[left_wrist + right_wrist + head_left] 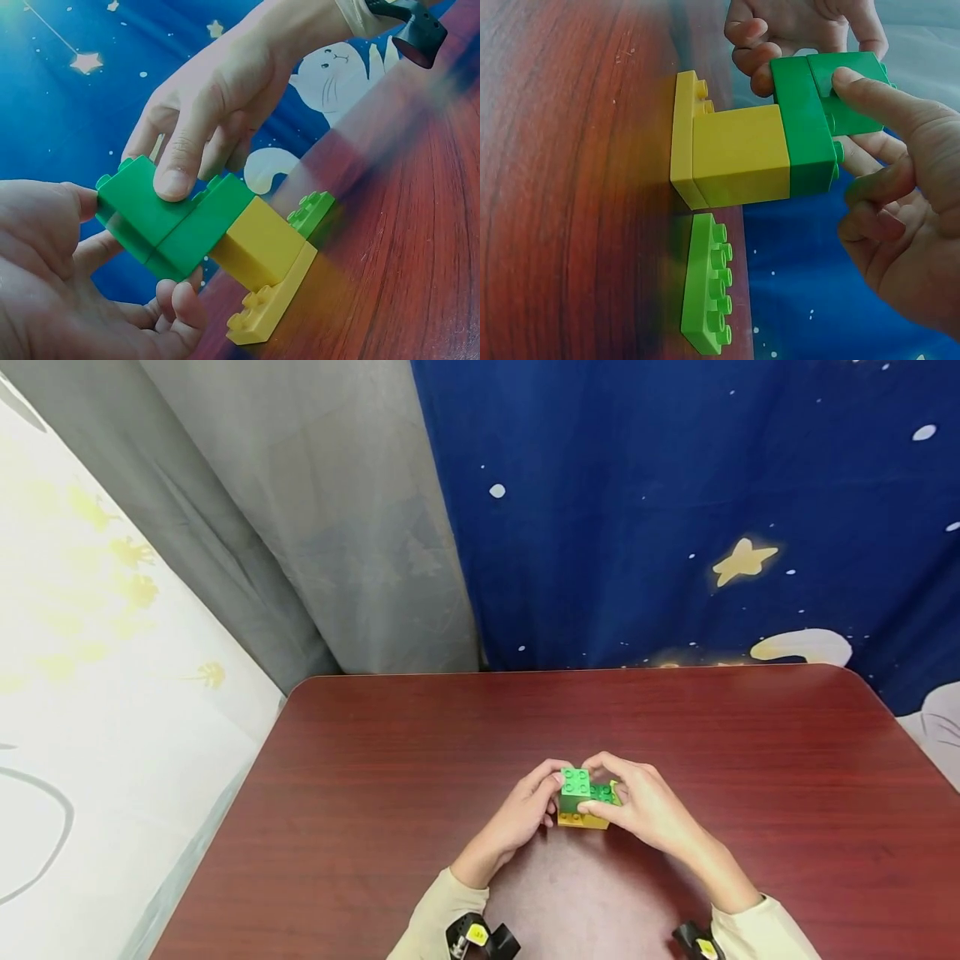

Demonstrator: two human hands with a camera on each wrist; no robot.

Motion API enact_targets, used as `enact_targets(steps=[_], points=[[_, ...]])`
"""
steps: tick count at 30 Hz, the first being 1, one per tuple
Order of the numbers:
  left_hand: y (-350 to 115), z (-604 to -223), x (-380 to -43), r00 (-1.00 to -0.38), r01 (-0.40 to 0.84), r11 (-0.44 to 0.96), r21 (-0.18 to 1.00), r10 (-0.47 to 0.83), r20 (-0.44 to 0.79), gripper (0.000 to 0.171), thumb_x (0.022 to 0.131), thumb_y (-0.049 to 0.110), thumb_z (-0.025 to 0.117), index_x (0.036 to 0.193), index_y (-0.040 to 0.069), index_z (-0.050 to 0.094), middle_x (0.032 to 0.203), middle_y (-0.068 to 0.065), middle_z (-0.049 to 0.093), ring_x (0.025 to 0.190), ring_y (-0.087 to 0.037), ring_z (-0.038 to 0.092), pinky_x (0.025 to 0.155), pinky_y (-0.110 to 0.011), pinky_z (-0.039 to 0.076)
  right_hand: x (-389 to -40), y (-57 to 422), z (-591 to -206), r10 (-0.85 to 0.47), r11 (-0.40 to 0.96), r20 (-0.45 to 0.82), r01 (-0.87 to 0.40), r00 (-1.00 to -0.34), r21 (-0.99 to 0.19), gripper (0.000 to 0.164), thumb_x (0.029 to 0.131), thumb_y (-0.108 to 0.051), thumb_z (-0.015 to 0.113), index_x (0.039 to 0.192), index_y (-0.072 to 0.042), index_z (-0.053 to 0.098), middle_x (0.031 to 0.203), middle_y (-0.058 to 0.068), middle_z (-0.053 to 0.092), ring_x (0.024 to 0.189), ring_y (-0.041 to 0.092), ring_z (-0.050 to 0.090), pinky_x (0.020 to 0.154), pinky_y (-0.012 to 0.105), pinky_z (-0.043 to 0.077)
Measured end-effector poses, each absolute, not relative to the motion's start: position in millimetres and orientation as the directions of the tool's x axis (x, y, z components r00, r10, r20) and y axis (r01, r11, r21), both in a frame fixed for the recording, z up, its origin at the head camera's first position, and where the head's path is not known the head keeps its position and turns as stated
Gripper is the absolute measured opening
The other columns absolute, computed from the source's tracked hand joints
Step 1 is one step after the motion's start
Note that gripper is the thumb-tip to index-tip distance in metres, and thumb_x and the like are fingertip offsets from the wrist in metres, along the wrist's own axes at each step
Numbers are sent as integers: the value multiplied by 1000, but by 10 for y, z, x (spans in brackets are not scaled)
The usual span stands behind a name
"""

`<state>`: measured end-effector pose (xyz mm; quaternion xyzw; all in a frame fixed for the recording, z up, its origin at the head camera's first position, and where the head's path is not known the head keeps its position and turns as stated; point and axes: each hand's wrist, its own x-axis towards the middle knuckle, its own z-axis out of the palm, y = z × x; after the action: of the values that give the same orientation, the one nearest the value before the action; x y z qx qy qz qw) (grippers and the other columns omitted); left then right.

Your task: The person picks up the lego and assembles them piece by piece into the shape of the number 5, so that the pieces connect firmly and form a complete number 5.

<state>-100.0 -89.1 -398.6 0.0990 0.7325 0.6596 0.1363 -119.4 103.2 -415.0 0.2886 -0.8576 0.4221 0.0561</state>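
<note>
Above the yellow block [739,156], the top green block [575,782] is sitting between the left hand [521,814], which is gripping its end, and the right hand [651,807], which is pinching its sides with thumb and finger.

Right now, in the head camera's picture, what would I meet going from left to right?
White backdrop → grey curtain → left hand → top green brick → right hand → yellow star.

no readable text or labels anywhere
</note>
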Motion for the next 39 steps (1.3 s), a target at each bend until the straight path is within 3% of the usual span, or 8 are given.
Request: enact_targets(steps=[15,21,28,34,39], points=[[-837,-4045,-1010,-949,-6,93,996,313,-35,23,98,9,40,112,2,56,70,-4,45,64,-19,43,58,-35,47,-1183,1052,-4143,-438,484,347,-542,-830,-687,35,72,-26,81,100,-22,60,85,-5,66,47,-1,28,46,19,30],[-832,-4254,-1094,-944,-13,90,996,328,-42,24,99,17,42,116,9,57,70,-3,47,63,-17,44,56,-32,46,-1164,1058,-4130,-422,497,350,-536,-836,-682,36,71,-21,81,99,-22,59,86,-5,66,52,1,38,50,21,37],[-954,-4284,-1064,-947,5,164,987,319,-48,24,99,22,42,115,14,57,70,-6,49,62,-17,46,54,-32,47,-1179,978,-4137,-461,468,321,-534,-827,-704,35,73,-25,80,100,-20,58,79,-6,62,44,0,32,43,19,32],[-948,-4269,-1033,-945,28,178,984,327,-32,23,99,22,43,115,13,57,71,-7,50,61,-20,48,52,-31,47,-1137,1124,-4121,-526,479,331,-594,-784,-646,52,67,-23,83,110,-12,58,91,-5,63,50,1,37,49,20,37],[-890,-4190,-1025,-941,48,194,980,337,-20,23,100,16,41,115,9,57,72,-11,51,61,-29,51,50,-31,46,-1080,1377,-4118,-490,515,254,-512,-834,-687,61,68,-21,82,121,-12,53,101,3,63,45,3,41,44,20,38]])
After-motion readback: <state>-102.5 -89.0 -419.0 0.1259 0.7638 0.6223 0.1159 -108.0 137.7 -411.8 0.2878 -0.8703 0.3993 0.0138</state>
